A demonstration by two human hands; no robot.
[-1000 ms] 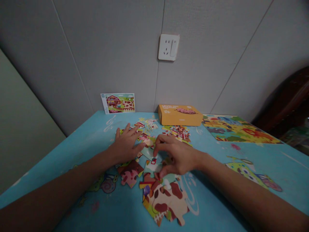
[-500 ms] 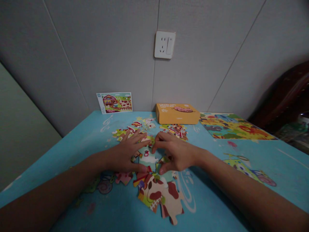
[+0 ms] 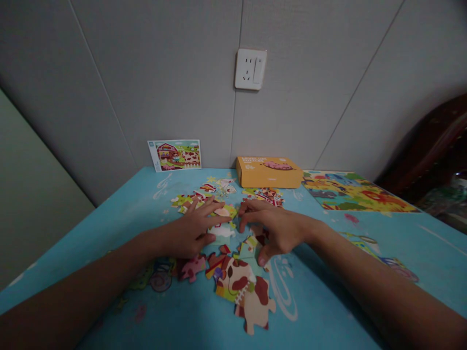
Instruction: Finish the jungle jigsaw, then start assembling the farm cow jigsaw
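My left hand (image 3: 193,231) lies over jigsaw pieces in the middle of the table, fingers spread, its fingertips above a white-and-green puzzle piece (image 3: 223,230). My right hand (image 3: 275,227) is arched opposite, thumb and fingers apart. Its thumb is at the edge of a pale green puzzle piece (image 3: 248,249), and other pieces lie partly hidden under the palm. Nearer to me is a cluster of cow puzzle pieces (image 3: 251,296), brown and cream, some joined or overlapping. A pink puzzle piece (image 3: 193,267) sits just below my left hand.
More loose pieces (image 3: 269,195) lie before an orange puzzle box (image 3: 270,174) at the wall. A farm picture card (image 3: 178,155) leans there on the left. A colourful picture sheet (image 3: 357,192) lies at the right on the blue patterned tablecloth (image 3: 109,218).
My right hand has shifted right, and my left thumb has drawn back from the red piece. The cow cluster has turned slightly and sits a little closer to my right hand.
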